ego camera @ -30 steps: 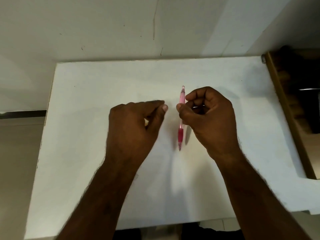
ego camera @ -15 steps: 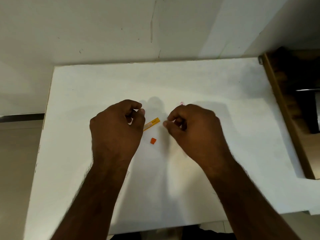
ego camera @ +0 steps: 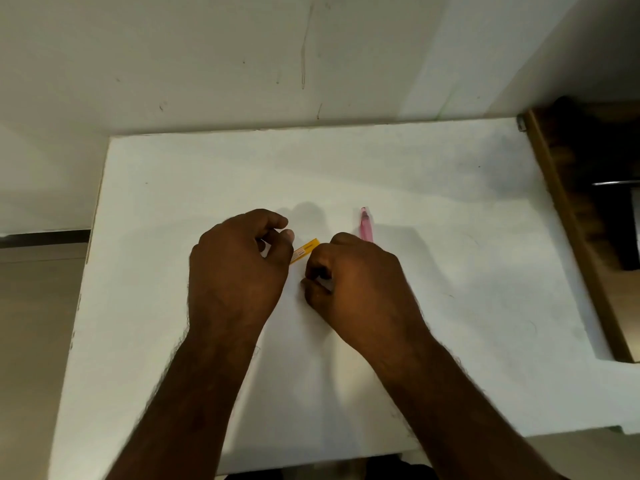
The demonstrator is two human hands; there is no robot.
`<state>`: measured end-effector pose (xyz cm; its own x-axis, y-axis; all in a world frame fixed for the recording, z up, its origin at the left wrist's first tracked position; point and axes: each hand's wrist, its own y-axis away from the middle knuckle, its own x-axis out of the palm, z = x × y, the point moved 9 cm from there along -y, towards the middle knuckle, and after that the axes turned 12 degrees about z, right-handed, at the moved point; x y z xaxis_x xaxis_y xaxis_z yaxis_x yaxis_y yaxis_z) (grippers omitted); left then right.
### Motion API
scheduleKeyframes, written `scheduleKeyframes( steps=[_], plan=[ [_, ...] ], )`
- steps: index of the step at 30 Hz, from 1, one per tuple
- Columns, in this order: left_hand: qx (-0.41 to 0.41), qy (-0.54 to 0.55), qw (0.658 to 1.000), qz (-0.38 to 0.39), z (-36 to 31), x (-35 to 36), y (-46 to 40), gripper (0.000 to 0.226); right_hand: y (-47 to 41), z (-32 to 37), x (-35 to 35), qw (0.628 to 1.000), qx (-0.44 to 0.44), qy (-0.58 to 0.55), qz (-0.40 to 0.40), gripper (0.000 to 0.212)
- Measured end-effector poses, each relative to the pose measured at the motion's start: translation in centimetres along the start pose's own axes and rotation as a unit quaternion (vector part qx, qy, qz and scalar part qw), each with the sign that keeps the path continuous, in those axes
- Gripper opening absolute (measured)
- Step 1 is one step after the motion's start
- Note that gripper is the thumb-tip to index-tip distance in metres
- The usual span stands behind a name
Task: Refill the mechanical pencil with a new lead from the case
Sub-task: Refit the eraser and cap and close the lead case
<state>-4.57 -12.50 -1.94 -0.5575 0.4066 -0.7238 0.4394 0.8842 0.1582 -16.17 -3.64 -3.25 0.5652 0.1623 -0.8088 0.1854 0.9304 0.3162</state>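
My left hand (ego camera: 239, 268) holds a slim yellow lead case (ego camera: 307, 250) by its lower end between thumb and fingers; the case's free end points up and to the right. My right hand (ego camera: 360, 289) is curled just right of it, with thumb and fingertips pinched together low on the white table (ego camera: 450, 237). What lies under those fingertips is hidden. The pink mechanical pencil (ego camera: 365, 226) lies on the table behind my right hand, and only its upper half shows.
A wall runs along the table's far edge. A dark wooden cabinet (ego camera: 588, 220) stands against the table's right side. The floor shows beyond the table's left edge.
My right hand let go of the pencil and moved down-left. The yellow case appeared in my left hand. A small orange cap seen on the table half a second ago is now covered by my right fingertips.
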Motion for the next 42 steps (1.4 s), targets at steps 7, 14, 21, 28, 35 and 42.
scheduleKeyframes(
  steps=[7,14,21,28,35,42],
  plan=[
    [0.007,0.006,1.000,0.002,0.2,0.2,0.0,0.014,0.3,1.3,0.0,1.000,-0.023,0.001,-0.012,0.012],
    [0.007,0.006,1.000,0.009,0.5,0.3,0.1,0.013,0.8,0.4,-1.2,0.994,-0.020,-0.080,-0.071,0.014],
    [-0.003,-0.045,0.998,0.044,0.8,1.4,-0.3,0.037,0.8,-6.7,-3.2,0.861,0.076,-0.476,-0.161,0.020],
    [0.019,-0.042,0.998,0.038,-0.6,1.6,0.2,0.015,0.8,-7.4,-1.5,0.750,0.102,-0.636,-0.151,0.017],
    [0.107,0.009,0.994,-0.004,-3.6,0.6,1.0,0.014,0.7,-7.2,-1.0,0.692,0.105,-0.701,-0.135,0.010],
    [0.146,-0.004,0.989,-0.025,-4.4,0.3,1.1,0.013,0.6,-6.9,-1.3,0.697,0.090,-0.698,-0.137,0.011]
  ],
)
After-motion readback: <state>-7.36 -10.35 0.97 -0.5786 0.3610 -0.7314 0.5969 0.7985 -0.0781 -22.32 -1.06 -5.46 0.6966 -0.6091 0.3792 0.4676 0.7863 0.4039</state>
